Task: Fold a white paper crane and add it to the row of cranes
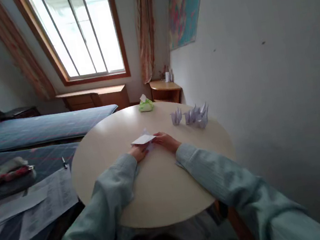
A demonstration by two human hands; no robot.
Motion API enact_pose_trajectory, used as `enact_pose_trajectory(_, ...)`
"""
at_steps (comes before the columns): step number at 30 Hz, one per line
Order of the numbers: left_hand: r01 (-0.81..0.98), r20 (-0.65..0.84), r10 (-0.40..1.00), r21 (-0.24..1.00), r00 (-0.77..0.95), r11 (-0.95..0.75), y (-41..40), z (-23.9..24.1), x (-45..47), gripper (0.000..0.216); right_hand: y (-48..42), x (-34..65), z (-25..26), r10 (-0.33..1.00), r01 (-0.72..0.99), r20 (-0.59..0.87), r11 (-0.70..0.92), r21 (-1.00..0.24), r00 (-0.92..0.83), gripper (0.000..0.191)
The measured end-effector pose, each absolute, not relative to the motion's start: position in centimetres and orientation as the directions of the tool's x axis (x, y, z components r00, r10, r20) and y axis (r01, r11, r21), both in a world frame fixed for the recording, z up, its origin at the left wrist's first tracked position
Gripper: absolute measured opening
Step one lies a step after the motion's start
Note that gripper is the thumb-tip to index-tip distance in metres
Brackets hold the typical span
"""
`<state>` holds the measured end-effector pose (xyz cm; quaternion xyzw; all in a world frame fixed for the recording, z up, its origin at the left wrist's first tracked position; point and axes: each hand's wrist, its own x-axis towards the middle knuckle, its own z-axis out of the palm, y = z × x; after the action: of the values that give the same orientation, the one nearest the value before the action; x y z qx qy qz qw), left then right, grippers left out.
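Observation:
A small piece of folded white paper (143, 139) is held between my hands, a little over the middle of the round table (160, 183). My left hand (138, 152) grips its near left side from below, so those fingers are partly hidden by the sheet. At the right corner, the fingers of my right hand (165, 141) are closed on the same paper. A thin pale flap stands up behind it. Several folded paper cranes (196, 115) stand in a group to the right, toward the wall, with another crane (176, 116) just left of them.
A green tissue pack (146, 105) sits at the table's far edge. The wall (264, 101) runs close along the right. On the left are beds with blue plaid covers (44, 124), printed sheets (49, 203), a pen (64, 162) and a soft pouch (7, 176).

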<state>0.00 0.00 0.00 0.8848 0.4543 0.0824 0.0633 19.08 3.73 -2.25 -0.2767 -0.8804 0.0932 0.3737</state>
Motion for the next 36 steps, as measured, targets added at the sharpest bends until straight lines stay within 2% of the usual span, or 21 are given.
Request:
enact_pose_trajectory(4,0.798,0.087,0.827,0.225,0.556,-0.560,0.2,-1.0,0.7,0.049,3.3,19.1,-1.5,0.547,0.473,0.641,0.826,-0.308,-0.538,0.017)
enact_pose_trajectory(8,0.666,0.152,0.740,0.348,0.655,-0.660,0.3,-1.1,0.9,0.041,2.1,19.1,-0.4,0.545,0.562,0.659,0.798,-0.218,-0.519,0.014)
enact_pose_trajectory(12,0.648,0.135,0.760,0.440,0.636,-0.621,0.1,-0.9,0.9,0.038,1.1,19.0,0.5,0.565,0.642,0.638,0.754,-0.140,-0.524,0.012)
enact_pose_trajectory(14,0.630,0.152,0.750,0.452,0.643,-0.632,0.2,-1.1,0.7,0.041,0.8,18.9,0.7,0.571,0.670,0.626,0.735,-0.102,-0.531,0.012)
enact_pose_trajectory(19,0.573,0.228,0.728,0.485,0.647,-0.661,0.9,-2.5,0.1,0.067,0.5,18.6,0.9,0.562,0.705,0.612,0.709,-0.011,-0.556,0.014)
enact_pose_trajectory(21,0.566,0.235,0.728,0.494,0.644,-0.660,1.3,-2.9,-0.1,0.070,0.4,18.4,0.8,0.555,0.711,0.610,0.703,0.020,-0.566,0.016)
enact_pose_trajectory(29,0.588,0.227,0.747,0.493,0.625,-0.641,0.9,-2.3,0.4,0.051,0.1,17.9,0.7,0.527,0.701,0.578,0.704,0.113,-0.623,0.020)
enact_pose_trajectory(36,0.542,0.284,0.727,0.513,0.625,-0.666,0.2,-1.3,1.1,0.039,-0.2,17.7,1.0,0.518,0.687,0.539,0.706,0.170,-0.665,0.021)
